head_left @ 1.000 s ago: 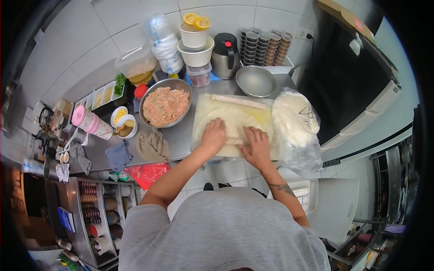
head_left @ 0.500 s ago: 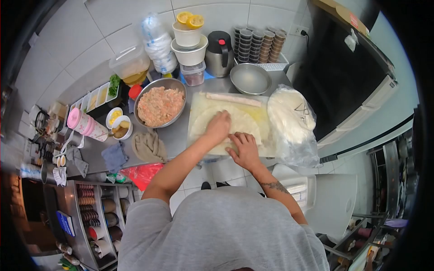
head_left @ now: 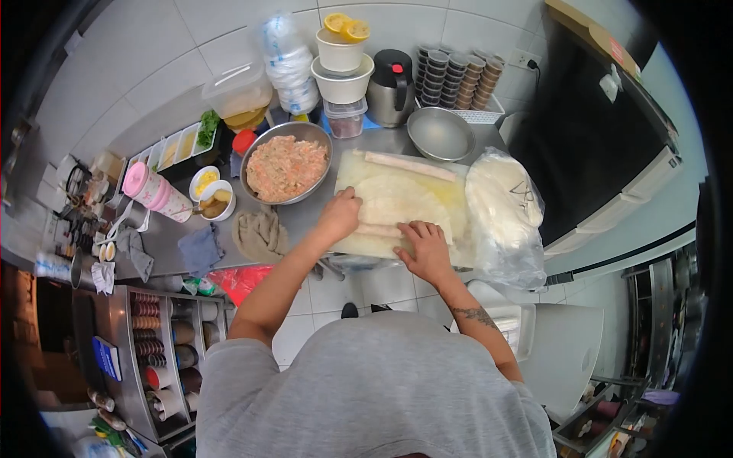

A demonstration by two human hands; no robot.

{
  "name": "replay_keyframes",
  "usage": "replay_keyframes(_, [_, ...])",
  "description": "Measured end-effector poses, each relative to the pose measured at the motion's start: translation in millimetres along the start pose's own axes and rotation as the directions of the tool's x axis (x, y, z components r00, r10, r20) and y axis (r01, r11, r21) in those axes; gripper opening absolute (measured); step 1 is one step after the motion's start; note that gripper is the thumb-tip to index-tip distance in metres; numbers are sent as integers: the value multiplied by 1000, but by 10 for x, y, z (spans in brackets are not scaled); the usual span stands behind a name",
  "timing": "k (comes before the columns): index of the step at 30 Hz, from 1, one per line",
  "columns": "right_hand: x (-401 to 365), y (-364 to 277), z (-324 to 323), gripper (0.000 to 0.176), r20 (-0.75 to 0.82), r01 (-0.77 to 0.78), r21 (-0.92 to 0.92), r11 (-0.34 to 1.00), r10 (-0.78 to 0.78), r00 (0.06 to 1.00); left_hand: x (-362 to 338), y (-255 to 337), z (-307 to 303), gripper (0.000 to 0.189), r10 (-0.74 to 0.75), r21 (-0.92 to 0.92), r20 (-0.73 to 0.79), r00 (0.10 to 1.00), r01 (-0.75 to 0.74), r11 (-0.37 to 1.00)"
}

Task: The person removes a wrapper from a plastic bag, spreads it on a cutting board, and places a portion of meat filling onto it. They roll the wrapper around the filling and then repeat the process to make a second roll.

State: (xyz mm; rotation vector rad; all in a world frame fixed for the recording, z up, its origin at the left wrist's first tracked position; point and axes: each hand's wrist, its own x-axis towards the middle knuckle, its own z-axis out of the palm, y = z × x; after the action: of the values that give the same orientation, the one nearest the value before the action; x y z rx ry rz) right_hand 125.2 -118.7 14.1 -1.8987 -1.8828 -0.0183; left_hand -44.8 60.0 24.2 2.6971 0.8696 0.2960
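Note:
A pale, round wrapper sheet (head_left: 405, 200) lies on the cutting board (head_left: 351, 169), its near edge folded into a thin roll (head_left: 379, 230). My left hand (head_left: 340, 216) is closed at the left end of this roll, with the fingertips bent down and partly hidden. At the right end, my right hand (head_left: 424, 248) curls its fingers over the roll, thumb on the near side. Along the board's far edge rests a long finished roll (head_left: 408, 164). A metal bowl of pinkish minced filling (head_left: 286, 169) stands left of the board.
Right of the board lies a plastic bag of wrapper sheets (head_left: 504, 206). Behind are an empty metal bowl (head_left: 440, 134), a steel jug (head_left: 390, 90) and stacked white tubs (head_left: 341, 80). Cloths (head_left: 259, 235), a pink tumbler (head_left: 155, 192) and small bowls (head_left: 217, 200) sit to the left.
My left hand has moved from the middle of the sheet to the roll's left end, uncovering the roll. My right hand stays at the right end. The whole view has shifted slightly.

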Motion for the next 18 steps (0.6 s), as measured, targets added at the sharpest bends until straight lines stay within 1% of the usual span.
replay_keyframes(1, [47,13,-31,48,49,8,-24,1000,-7,999,-12,-14,14,23,69,-107,-87,994,-78,991])
replay_keyframes(4, [221,-43,13,46,-28,37,73,997,-35,999,-85,206,53,23,221,-247,-39,974,-224,943])
replay_keyframes(5, [262,-65,46,45,28,23,82,996,-26,999,-119,273,76,26,233,-212,38,972,-220,952])
replay_keyframes(7, [305,-75,154,43,147,-9,98,995,-5,989,-130,290,133,25,240,-132,38,970,-233,963])
replay_keyframes(8, [314,-38,206,41,131,-3,106,994,-11,991,-140,293,160,25,244,-93,40,969,-240,966])
replay_keyframes(11, [259,33,280,38,96,20,150,988,-34,995,-167,251,177,25,294,-146,14,956,-289,946])
replay_keyframes(13, [221,67,184,38,73,45,198,979,-61,996,-220,218,181,24,301,-139,-4,954,-298,944])
replay_keyframes(16, [43,233,-49,41,45,24,237,971,-36,998,-333,123,192,25,281,-149,-75,957,-290,945])
replay_keyframes(18, [-49,351,-152,44,57,5,248,969,-20,998,-385,61,212,27,257,-167,-119,959,-275,947])
